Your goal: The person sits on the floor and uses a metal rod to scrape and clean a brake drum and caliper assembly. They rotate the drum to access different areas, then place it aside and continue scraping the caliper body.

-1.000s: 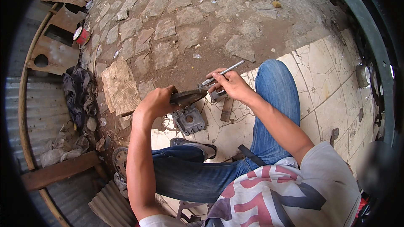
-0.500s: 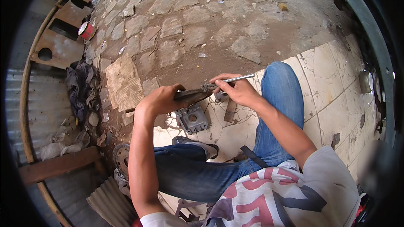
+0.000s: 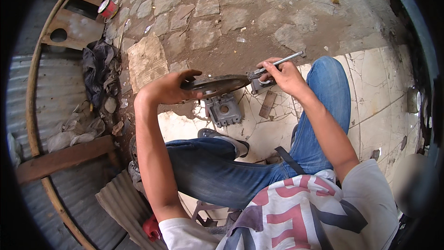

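Holding a dark disc [image 3: 221, 83] by its nine-o'clock edge, the left hand [image 3: 170, 87] in the head view had fingers partly spread. The right hand [image 3: 282, 75], fingers closed around a silver rod [image 3: 291, 58], was at the disc's three o'clock. Toward its six o'clock, a metal block [image 3: 224, 110] lay on the tiles [image 3: 255, 128].

The left hand [image 3: 168, 88] is gripping left of centre; the right hand [image 3: 286, 76] is pinching right of centre.
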